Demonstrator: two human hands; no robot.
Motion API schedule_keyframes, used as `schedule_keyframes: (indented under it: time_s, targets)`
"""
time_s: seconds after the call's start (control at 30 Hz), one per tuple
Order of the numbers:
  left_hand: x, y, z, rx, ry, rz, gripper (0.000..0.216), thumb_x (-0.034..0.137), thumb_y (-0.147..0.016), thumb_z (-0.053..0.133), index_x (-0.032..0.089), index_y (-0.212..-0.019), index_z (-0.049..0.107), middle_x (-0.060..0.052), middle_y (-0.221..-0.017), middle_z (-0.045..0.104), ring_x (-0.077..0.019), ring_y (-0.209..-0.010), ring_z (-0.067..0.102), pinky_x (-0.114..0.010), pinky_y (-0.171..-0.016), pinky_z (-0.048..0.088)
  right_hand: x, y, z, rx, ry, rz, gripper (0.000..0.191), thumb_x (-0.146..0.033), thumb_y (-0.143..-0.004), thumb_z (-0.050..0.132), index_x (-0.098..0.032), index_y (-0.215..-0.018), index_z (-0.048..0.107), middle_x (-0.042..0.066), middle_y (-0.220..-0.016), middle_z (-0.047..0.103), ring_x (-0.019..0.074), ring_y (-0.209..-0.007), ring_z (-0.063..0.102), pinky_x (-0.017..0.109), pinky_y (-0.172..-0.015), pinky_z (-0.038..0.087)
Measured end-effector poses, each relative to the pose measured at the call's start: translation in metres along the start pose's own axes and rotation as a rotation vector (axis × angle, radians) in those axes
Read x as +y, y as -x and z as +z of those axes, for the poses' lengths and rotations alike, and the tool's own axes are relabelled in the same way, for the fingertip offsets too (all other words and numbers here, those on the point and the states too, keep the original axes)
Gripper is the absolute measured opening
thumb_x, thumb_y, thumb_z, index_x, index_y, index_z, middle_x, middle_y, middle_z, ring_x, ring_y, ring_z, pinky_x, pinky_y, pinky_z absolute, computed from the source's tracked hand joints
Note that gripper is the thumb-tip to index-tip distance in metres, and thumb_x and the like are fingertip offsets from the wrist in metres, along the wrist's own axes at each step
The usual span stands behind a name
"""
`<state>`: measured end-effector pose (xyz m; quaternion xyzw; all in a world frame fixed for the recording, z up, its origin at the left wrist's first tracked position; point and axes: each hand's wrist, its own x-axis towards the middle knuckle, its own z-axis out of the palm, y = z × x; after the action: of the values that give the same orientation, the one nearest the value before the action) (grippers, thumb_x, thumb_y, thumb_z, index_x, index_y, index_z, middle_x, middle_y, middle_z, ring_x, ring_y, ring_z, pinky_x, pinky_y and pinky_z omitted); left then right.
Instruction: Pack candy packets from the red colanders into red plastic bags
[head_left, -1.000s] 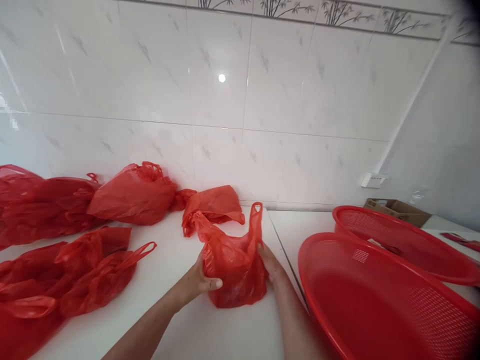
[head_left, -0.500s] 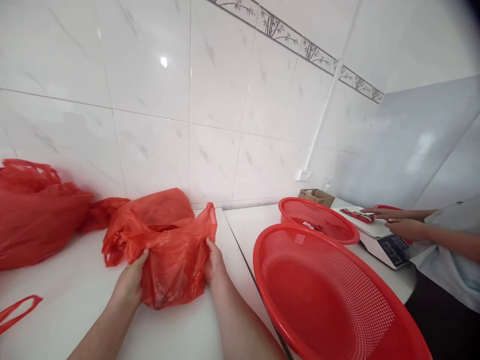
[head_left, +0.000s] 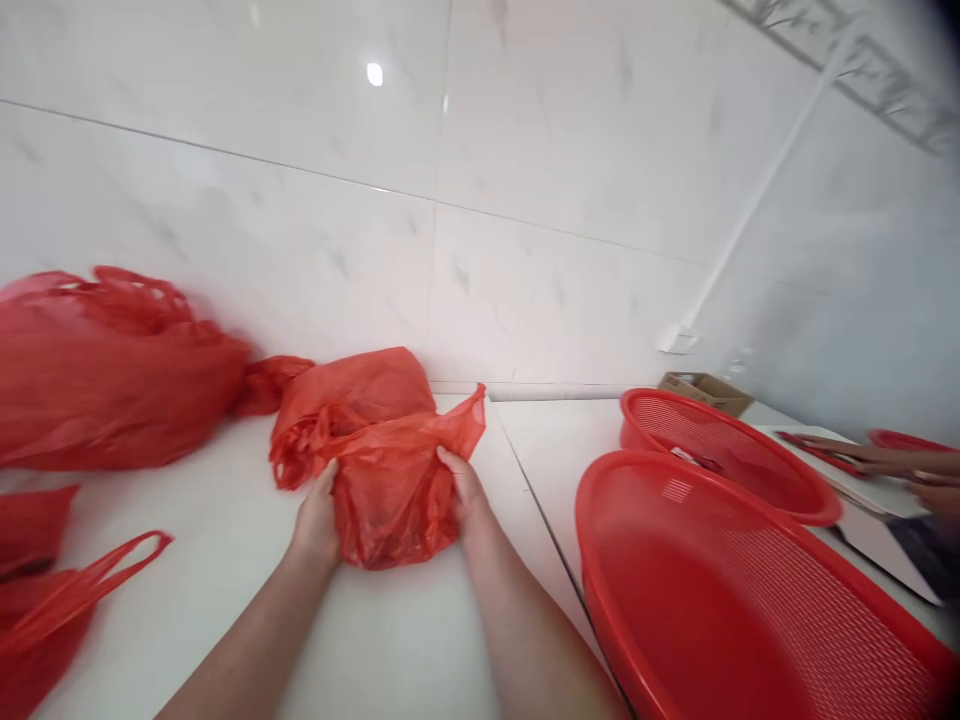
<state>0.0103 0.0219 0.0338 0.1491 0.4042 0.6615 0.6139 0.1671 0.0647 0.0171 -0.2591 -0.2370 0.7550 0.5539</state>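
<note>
A crumpled red plastic bag (head_left: 386, 500) rests on the white counter (head_left: 390, 640) in front of me. My left hand (head_left: 319, 520) grips its left side and my right hand (head_left: 459, 490) grips its right side, fingers curled into the plastic. Right behind it lies another red bag (head_left: 352, 390), touching it. The bag's contents are hidden.
More red bags lie at the left: a big bundle (head_left: 105, 370) by the tiled wall and others (head_left: 52, 600) at the near left edge. Two red perforated basins (head_left: 735, 590) (head_left: 720, 450) stand on the right. Another person's hands (head_left: 900, 460) work at a scale (head_left: 892, 530). A cardboard box (head_left: 705, 388) sits behind.
My view has swung back left and tilted. Both hands have kept their hold on the bag and pressed it lower, so its handles no longer stand up.
</note>
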Motion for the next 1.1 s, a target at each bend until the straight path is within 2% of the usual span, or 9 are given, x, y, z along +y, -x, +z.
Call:
schedule_keyframes:
  time_s: [0.1, 0.27, 0.37, 0.47, 0.6, 0.77, 0.87, 0.97, 1.1]
  targets:
    - [-0.001, 0.004, -0.001, -0.081, 0.054, -0.026, 0.036, 0.037, -0.089, 0.049, 0.017, -0.117, 0.057, -0.011, -0.101, 0.071, -0.0259, -0.098, 0.067, -0.039, -0.085, 0.056, -0.001, 0.005, -0.002, -0.022, 0.005, 0.063, 0.028, -0.03, -0.068, 0.068, -0.018, -0.092, 0.062, 0.006, -0.09, 0.073, 0.0237, -0.093, 0.067, 0.038, -0.082, 0.053]
    - [-0.003, 0.017, -0.005, -0.525, 0.171, -0.113, 0.055, 0.061, -0.086, 0.046, 0.016, -0.116, 0.059, -0.014, -0.111, 0.067, -0.0317, -0.114, 0.058, -0.045, -0.096, 0.048, 0.004, 0.022, 0.001, -0.14, 0.114, -0.049, 0.042, -0.055, -0.078, 0.059, -0.021, -0.104, 0.061, 0.009, -0.097, 0.07, 0.0244, -0.092, 0.066, 0.039, -0.078, 0.053]
    - [-0.008, 0.019, -0.01, -0.685, 0.15, -0.165, 0.064, 0.066, -0.08, 0.051, 0.013, -0.116, 0.059, -0.016, -0.114, 0.066, -0.0329, -0.119, 0.055, -0.046, -0.101, 0.043, 0.008, 0.028, 0.005, -0.209, 0.233, -0.081, 0.051, -0.053, -0.07, 0.071, -0.021, -0.108, 0.06, 0.006, -0.086, 0.07, 0.0228, -0.079, 0.067, 0.039, -0.075, 0.053]
    - [-0.01, 0.018, -0.016, -0.658, 0.054, -0.114, 0.049, 0.044, -0.079, 0.068, 0.013, -0.115, 0.059, -0.017, -0.113, 0.067, -0.0318, -0.114, 0.059, -0.045, -0.1, 0.044, 0.01, 0.028, 0.007, -0.241, 0.326, -0.007, 0.053, -0.044, -0.065, 0.076, -0.019, -0.11, 0.062, 0.007, -0.09, 0.072, 0.0237, -0.081, 0.068, 0.038, -0.074, 0.054]
    - [-0.008, 0.017, -0.018, -0.462, -0.01, -0.085, 0.038, 0.02, -0.076, 0.072, 0.012, -0.11, 0.059, -0.016, -0.106, 0.069, -0.0299, -0.099, 0.067, -0.044, -0.093, 0.05, 0.006, 0.026, 0.005, -0.131, 0.257, 0.039, 0.036, -0.046, -0.07, 0.07, -0.017, -0.092, 0.067, 0.009, -0.089, 0.072, 0.0259, -0.088, 0.068, 0.04, -0.079, 0.053]
    - [-0.005, 0.018, -0.018, -0.298, 0.088, -0.12, 0.034, 0.02, -0.079, 0.065, 0.012, -0.112, 0.057, -0.015, -0.101, 0.07, -0.028, -0.097, 0.068, -0.041, -0.089, 0.053, -0.002, 0.026, 0.0, -0.077, 0.15, -0.056, 0.026, -0.041, -0.071, 0.065, -0.021, -0.089, 0.066, 0.006, -0.098, 0.071, 0.0247, -0.098, 0.064, 0.041, -0.087, 0.051]
    - [-0.003, 0.019, -0.017, -0.307, 0.126, -0.154, 0.034, 0.022, -0.082, 0.061, 0.011, -0.113, 0.057, -0.015, -0.101, 0.071, -0.028, -0.096, 0.068, -0.041, -0.089, 0.053, -0.001, 0.027, 0.002, -0.109, 0.15, -0.074, 0.015, -0.035, -0.069, 0.065, -0.022, -0.071, 0.059, 0.003, -0.081, 0.068, 0.0216, -0.085, 0.064, 0.038, -0.085, 0.051]
    - [-0.002, 0.018, -0.017, -0.311, 0.158, -0.211, 0.033, 0.024, -0.083, 0.056, 0.01, -0.113, 0.057, -0.016, -0.101, 0.071, -0.0286, -0.095, 0.068, -0.042, -0.088, 0.053, 0.0, 0.031, 0.005, -0.14, 0.131, -0.099, 0.018, -0.037, -0.071, 0.064, -0.023, -0.07, 0.054, -0.003, -0.064, 0.057, 0.016, -0.068, 0.059, 0.034, -0.08, 0.051]
    - [-0.002, 0.016, -0.019, -0.299, 0.194, -0.25, 0.036, 0.028, -0.084, 0.052, 0.009, -0.115, 0.057, -0.016, -0.103, 0.07, -0.0291, -0.099, 0.067, -0.043, -0.091, 0.052, -0.001, 0.039, 0.008, -0.216, 0.187, -0.053, 0.032, -0.053, -0.076, 0.062, -0.023, -0.083, 0.058, 0.0, -0.074, 0.062, 0.0194, -0.074, 0.061, 0.038, -0.077, 0.052]
